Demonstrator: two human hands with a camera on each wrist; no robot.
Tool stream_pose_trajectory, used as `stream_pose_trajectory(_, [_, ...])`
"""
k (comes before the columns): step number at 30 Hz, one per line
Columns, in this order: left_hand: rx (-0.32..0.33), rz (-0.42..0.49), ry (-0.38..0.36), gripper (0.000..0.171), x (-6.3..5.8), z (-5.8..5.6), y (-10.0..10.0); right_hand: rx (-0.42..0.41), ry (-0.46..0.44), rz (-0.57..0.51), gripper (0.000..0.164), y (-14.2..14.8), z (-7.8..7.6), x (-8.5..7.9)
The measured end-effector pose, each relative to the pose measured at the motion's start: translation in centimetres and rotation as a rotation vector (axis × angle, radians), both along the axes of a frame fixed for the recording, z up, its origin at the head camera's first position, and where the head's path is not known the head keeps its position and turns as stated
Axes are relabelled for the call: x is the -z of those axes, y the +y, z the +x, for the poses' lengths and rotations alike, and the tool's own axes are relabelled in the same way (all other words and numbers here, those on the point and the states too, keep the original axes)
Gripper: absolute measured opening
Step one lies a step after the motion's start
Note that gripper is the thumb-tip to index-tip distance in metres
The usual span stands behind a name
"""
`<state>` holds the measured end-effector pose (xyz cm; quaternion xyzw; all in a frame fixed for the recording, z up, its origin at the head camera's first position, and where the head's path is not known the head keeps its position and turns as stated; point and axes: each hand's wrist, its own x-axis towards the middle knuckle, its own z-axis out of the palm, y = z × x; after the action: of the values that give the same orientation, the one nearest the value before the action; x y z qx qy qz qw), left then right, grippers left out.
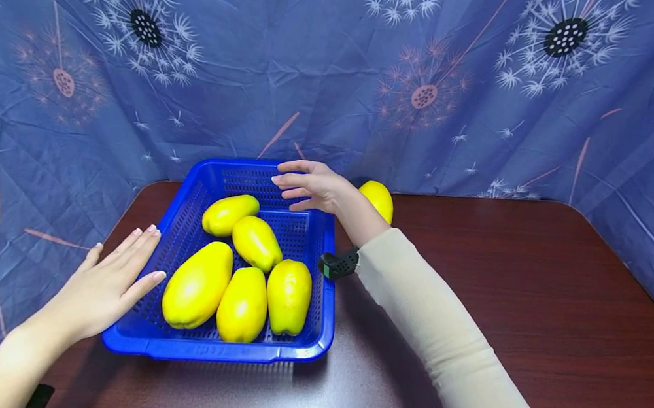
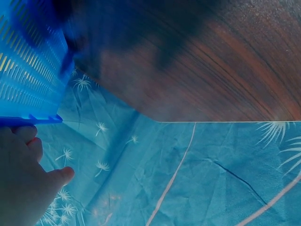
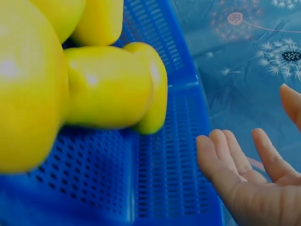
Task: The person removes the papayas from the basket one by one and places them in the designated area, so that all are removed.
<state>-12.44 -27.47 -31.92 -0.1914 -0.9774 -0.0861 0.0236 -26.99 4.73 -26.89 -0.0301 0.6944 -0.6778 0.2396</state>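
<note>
A blue plastic basket (image 1: pixel 217 350) with slotted walls holds several yellow papayas (image 1: pixel 199 287). My left hand (image 1: pixel 101 288) lies over the basket's left rim in the head view, fingers straight and thumb reaching over the inside. In the left wrist view, the fingertips of that hand (image 2: pixel 21 172) are right at the basket edge. Above the basket's back right corner is my right hand (image 1: pixel 315 187), its fingers spread and holding nothing. The right wrist view has this hand (image 3: pixel 254 188) palm up beside the basket wall, apart from the fruit.
Another papaya (image 1: pixel 378 200) sits on the brown table (image 1: pixel 524 290) outside the basket, partly hidden behind my right forearm. A blue curtain with dandelion prints (image 1: pixel 314 67) hangs along the table's back and sides.
</note>
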Motion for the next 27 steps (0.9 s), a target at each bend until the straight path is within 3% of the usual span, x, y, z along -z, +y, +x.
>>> stream_pose_trajectory(6, [-0.001, 0.000, -0.012, 0.069, 0.0, 0.0, 0.1, 0.012, -0.049, -0.065, 0.047, -1.4, 0.1, 1.1])
stream_pose_trajectory(14, [-0.002, 0.005, -0.013, 0.068, 0.0, -0.1, 0.2, 0.035, -0.071, -0.050, 0.048, -2.5, 0.2, 3.0])
stream_pose_trajectory(20, [-0.004, 0.008, -0.019, 0.068, -0.1, -0.1, 0.2, 0.042, -0.079, 0.093, 0.051, -3.0, 0.4, 3.8])
stream_pose_trajectory(27, [-0.003, 0.012, -0.008, 0.068, -0.1, 0.0, 0.0, -0.050, -0.112, 0.332, 0.059, -3.7, 0.7, 4.2])
